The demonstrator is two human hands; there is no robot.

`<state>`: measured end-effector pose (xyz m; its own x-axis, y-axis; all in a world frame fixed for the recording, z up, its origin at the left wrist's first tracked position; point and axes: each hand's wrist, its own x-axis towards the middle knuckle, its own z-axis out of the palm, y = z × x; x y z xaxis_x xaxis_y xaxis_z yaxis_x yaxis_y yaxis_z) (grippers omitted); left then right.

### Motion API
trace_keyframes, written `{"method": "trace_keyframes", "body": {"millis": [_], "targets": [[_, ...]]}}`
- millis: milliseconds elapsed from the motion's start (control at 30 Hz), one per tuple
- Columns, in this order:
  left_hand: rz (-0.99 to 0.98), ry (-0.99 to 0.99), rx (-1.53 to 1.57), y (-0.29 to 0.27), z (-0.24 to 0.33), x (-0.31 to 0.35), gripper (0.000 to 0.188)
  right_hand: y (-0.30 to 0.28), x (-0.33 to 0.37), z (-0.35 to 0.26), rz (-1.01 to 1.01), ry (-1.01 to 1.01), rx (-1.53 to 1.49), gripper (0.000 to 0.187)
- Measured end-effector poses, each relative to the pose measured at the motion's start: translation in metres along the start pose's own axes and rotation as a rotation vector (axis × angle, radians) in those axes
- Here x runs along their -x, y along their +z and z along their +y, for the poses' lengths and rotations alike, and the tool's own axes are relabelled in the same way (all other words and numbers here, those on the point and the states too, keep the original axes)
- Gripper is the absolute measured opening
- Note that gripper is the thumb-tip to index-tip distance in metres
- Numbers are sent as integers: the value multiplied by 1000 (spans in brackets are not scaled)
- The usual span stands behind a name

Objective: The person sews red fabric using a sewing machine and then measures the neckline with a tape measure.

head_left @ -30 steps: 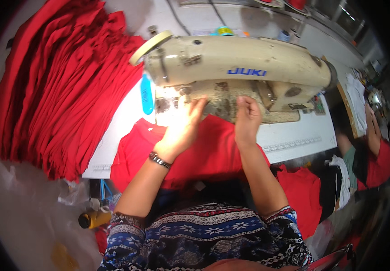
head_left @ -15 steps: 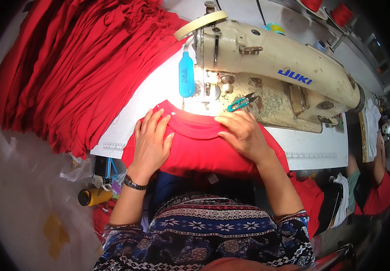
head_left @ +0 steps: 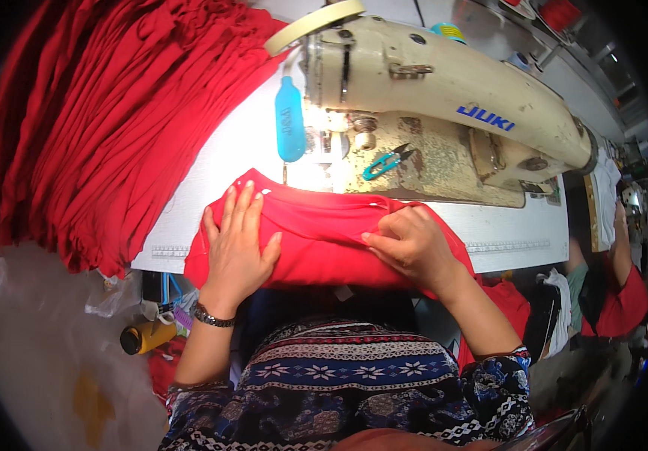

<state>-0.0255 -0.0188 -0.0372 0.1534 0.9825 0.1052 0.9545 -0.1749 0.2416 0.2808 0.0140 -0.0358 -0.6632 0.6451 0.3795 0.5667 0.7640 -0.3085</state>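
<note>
A red garment [head_left: 316,259] with a curved neckline lies over the front edge of the sewing table, partly hanging toward my lap. My left hand [head_left: 240,248] rests flat on its left side, fingers stretched toward the neckline corner. On the right, my right hand [head_left: 414,244] pinches the neckline fabric between thumb and fingers, pulling a fold up. Just beyond the garment, teal thread snips [head_left: 388,161] lie on the bed of the cream sewing machine [head_left: 429,75]. The machine's needle area is brightly lit.
A big heap of red fabric pieces [head_left: 113,128] covers the table's left. A blue-handled tool [head_left: 289,124] hangs by the machine head beneath a tape roll [head_left: 315,26]. Below left is a yellow bottle [head_left: 147,337]. At far right, another person's arm [head_left: 622,248] shows.
My right hand has shifted from lying on the neckline to pinching and lifting its fabric, opening a fold. My left hand stays on the garment. The whole view has shifted slightly.
</note>
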Motion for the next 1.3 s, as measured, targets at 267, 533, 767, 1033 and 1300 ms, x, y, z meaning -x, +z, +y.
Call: {"method": "trace_keyframes", "body": {"millis": [267,533,767,1033,1300], "targets": [[-151,306,487,-3,0,98,18,-1,6,-1,45,188,-22,37],[-315,-574,641,96,-103,162,50,1,10,1,-2,203,61,44],[-861,-162,130,27,-80,117,62,-5,-5,-10,-48,192,243,41],[-293,303,272,-71,-1,22,39,49,-89,-24,25,-17,-274,27],[-173,504,-23,-44,-35,-41,30,70,-92,-26,107,54,-313,40]]}}
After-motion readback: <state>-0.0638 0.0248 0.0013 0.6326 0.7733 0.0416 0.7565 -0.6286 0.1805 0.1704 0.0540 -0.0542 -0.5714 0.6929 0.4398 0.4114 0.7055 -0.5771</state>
